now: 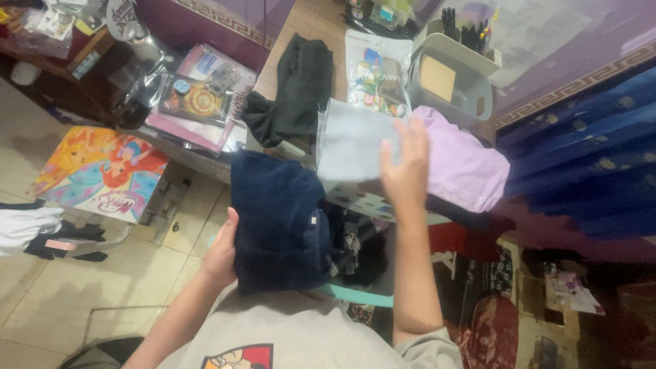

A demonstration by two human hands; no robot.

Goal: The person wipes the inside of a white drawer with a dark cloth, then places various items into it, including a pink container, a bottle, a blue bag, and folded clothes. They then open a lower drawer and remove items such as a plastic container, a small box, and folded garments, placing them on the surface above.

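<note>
Head view: the left hand (222, 253) clasps the left edge of a folded navy garment (280, 219), soft and velvety, fingers hidden beneath it; dark clothes (359, 246) beside it are too murky to identify. The right hand (406, 167) lies open, fingers spread, against a pale grey-blue folded cloth (352, 143), just beside a lilac garment (461, 164). Behind: black fabric (297, 89), glossy plastic packet (377, 68), grey plastic caddy (451, 75), its far side cut off.
</note>
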